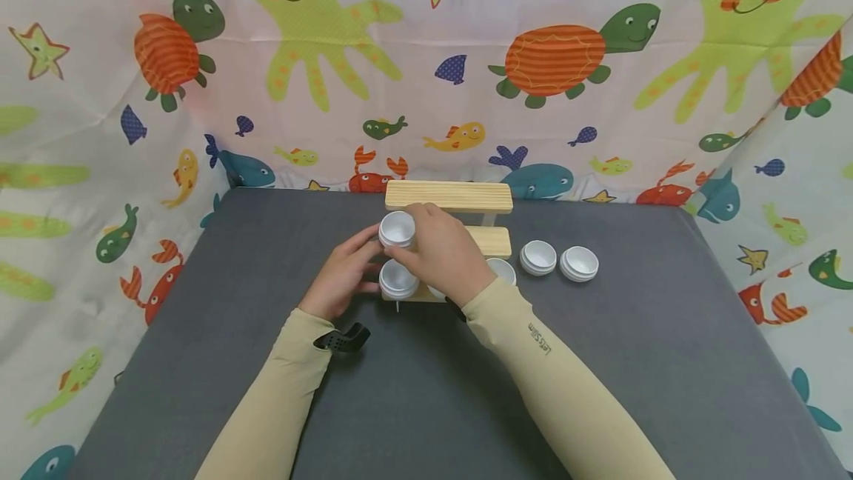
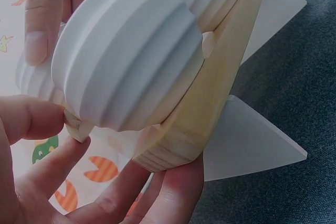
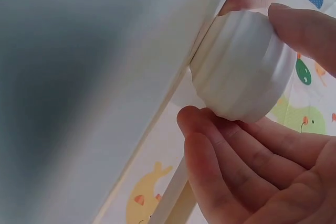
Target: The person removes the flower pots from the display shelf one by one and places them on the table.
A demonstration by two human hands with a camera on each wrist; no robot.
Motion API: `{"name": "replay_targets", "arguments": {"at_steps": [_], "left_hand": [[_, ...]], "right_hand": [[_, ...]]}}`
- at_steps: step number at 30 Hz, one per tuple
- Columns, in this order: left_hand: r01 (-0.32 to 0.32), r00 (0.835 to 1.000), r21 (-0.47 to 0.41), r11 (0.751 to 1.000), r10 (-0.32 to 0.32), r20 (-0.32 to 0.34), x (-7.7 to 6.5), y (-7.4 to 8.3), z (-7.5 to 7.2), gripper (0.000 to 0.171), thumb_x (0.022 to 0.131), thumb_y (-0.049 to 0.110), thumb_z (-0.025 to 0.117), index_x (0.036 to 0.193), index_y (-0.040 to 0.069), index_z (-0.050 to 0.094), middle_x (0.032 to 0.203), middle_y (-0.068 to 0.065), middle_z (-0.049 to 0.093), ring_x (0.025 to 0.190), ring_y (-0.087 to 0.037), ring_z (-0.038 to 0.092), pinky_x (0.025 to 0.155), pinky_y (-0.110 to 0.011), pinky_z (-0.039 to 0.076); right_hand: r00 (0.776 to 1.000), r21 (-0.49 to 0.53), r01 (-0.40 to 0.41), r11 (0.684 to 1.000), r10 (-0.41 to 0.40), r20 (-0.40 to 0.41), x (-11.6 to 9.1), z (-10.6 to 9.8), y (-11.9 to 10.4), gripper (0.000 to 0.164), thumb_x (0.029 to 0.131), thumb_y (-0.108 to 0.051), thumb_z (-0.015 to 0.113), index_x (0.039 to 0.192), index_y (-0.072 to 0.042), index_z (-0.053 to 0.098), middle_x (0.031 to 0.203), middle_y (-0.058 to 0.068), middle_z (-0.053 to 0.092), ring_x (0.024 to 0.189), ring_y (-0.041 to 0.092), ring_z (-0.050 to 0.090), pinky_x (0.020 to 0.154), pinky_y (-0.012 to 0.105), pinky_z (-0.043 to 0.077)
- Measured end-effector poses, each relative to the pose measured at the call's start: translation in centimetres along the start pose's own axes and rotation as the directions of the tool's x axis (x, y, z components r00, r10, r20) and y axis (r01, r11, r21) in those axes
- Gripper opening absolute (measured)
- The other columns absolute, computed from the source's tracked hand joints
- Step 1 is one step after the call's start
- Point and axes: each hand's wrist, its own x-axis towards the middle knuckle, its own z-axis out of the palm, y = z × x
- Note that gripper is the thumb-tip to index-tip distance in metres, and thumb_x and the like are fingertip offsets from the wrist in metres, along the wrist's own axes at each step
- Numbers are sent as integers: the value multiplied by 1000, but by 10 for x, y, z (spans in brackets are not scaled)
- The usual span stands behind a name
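A stepped wooden stand (image 1: 489, 241) with three shelves stands on the table. At the left end of its middle shelf is a small white ribbed pot (image 1: 397, 230), held between the thumb and fingers of my right hand (image 1: 449, 250). My left hand (image 1: 343, 272) grips the stand's left end. In the left wrist view its thumb and a finger pinch one shelf end, while other fingers touch the end of the lower shelf (image 2: 173, 148). On that lower shelf sits another ribbed pot (image 2: 131, 61). More pots there are partly hidden by my right hand.
Two white pots, one nearer (image 1: 537, 258) and one farther right (image 1: 579, 264), rest on the grey table (image 1: 666, 361) beside the stand. The top shelf (image 1: 448, 195) is bare. A patterned cloth (image 1: 413, 43) hangs behind and at both sides.
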Motion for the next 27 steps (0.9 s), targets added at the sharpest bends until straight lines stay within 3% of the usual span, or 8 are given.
{"name": "replay_targets", "arguments": {"at_steps": [17, 27], "left_hand": [[4, 1000, -7, 1000, -3, 21, 3, 0, 4, 49, 110, 43, 58, 159, 41, 52, 155, -9, 57, 126, -36, 68, 74, -33, 63], [39, 999, -13, 999, -39, -19, 3, -2, 2, 52, 108, 44, 61, 159, 43, 51, 154, -10, 58, 121, -32, 70, 73, -33, 62]], "right_hand": [[998, 19, -58, 998, 59, -26, -13, -14, 11, 60, 94, -36, 86, 140, -3, 64, 129, 13, 71, 111, 27, 71, 99, 47, 62], [993, 13, -110, 994, 110, -43, -25, -30, 29, 61, 94, -35, 86, 140, -3, 64, 131, 14, 71, 118, 30, 70, 104, 51, 59]]}}
